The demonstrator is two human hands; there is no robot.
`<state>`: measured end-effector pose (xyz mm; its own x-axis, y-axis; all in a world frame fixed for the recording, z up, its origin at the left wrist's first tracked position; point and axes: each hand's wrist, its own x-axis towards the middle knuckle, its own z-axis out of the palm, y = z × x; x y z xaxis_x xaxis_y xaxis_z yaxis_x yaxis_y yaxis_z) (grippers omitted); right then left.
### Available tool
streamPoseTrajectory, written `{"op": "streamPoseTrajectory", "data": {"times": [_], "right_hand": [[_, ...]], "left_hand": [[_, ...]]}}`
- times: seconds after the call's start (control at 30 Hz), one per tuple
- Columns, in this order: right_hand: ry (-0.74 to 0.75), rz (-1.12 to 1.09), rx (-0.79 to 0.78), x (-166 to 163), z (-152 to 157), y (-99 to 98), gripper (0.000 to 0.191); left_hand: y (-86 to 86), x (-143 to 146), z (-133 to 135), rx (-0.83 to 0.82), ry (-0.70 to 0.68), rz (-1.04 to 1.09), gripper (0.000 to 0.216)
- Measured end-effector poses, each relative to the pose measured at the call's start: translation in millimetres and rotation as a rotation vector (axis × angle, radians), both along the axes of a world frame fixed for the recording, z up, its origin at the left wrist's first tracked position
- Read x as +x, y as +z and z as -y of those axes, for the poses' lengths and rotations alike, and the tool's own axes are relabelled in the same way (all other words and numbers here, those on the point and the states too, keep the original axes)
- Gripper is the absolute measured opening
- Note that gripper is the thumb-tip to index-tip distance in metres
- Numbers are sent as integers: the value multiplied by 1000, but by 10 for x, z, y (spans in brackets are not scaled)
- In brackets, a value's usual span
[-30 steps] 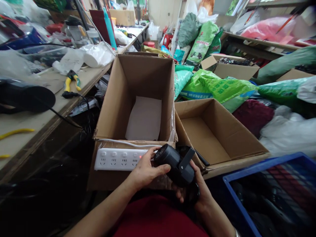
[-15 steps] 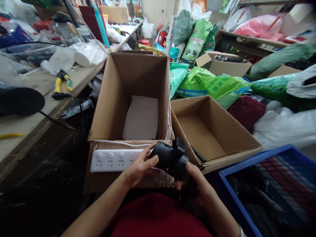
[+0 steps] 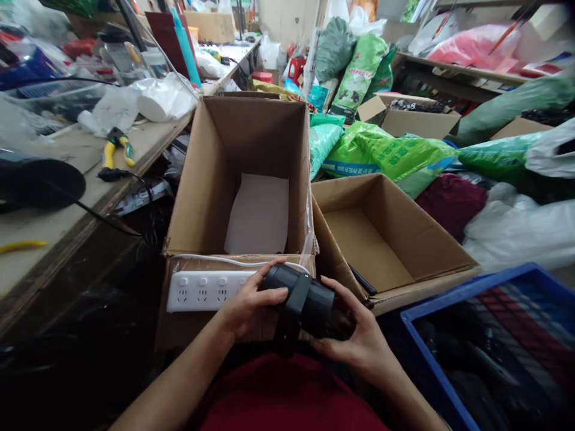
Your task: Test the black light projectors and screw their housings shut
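A black cylindrical device (image 3: 318,299) with a flat black band around its middle lies across both hands, just in front of the body; its exact kind is unclear. My left hand (image 3: 251,302) grips its left end, thumb in front and fingers behind. Around the right end curve the fingers and thumb of my right hand (image 3: 362,335). The band hangs down below the cylinder toward the red shirt. Behind my left hand, a white power strip (image 3: 202,291) is fixed to the front of a cardboard box, partly covered by the fingers.
A tall cardboard box (image 3: 202,173) stands ahead, a lower open box (image 3: 431,251) right of it. At the lower right is a blue crate (image 3: 431,359) holding dark items. Yellow-handled pliers (image 3: 109,154) lie on the left workbench (image 3: 58,236). Green bags (image 3: 386,149) are piled behind.
The black device has been turned, so its flap that pointed up now runs down the front as a band. My right hand has shifted its grip around the right end.
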<state>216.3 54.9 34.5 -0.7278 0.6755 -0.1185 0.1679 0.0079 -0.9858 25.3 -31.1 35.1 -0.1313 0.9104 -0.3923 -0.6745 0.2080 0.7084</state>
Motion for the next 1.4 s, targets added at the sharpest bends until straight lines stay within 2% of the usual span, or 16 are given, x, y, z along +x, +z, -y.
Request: {"op": "streamPoseTrajectory", "data": {"times": [0.13, 0.23, 0.43, 0.6, 0.67, 0.77, 0.9, 0.97, 1.1, 1.2, 1.3, 1.4], "right_hand": [[-16, -16, 274, 34, 9, -60, 71], [-30, 15, 309, 44, 26, -91, 73], [-57, 63, 247, 28, 20, -51, 82], [108, 1, 0, 172, -148, -138, 114], [184, 32, -92, 260, -217, -230, 120], [247, 122, -101, 347, -261, -371, 106], [168, 152, -15, 339, -227, -418, 54], [127, 131, -13, 315, -210, -364, 39], [92, 81, -13, 269, -201, -202, 35], [59, 50, 14, 221, -183, -110, 34], [47, 18, 31, 171, -142, -57, 30], [16, -30, 12, 125, -103, -32, 35]], "left_hand": [[-15, -64, 24, 52, -51, -32, 76], [-37, -88, 54, 82, -62, -59, 80], [-61, -26, 86, 161, 23, -24, 72], [-91, -42, 92, 222, 69, -3, 71], [-98, -66, 103, 234, 93, -12, 70], [-100, -93, 124, 215, 143, -7, 68], [-130, -112, 146, 178, 187, 80, 60], [-165, -122, 153, 171, 211, 112, 53], [-251, -134, 162, 177, 213, 182, 45], [-316, -129, 173, 171, 160, 299, 44], [-369, -120, 188, 159, 97, 449, 46], [-385, -111, 195, 155, 103, 465, 46]]}}
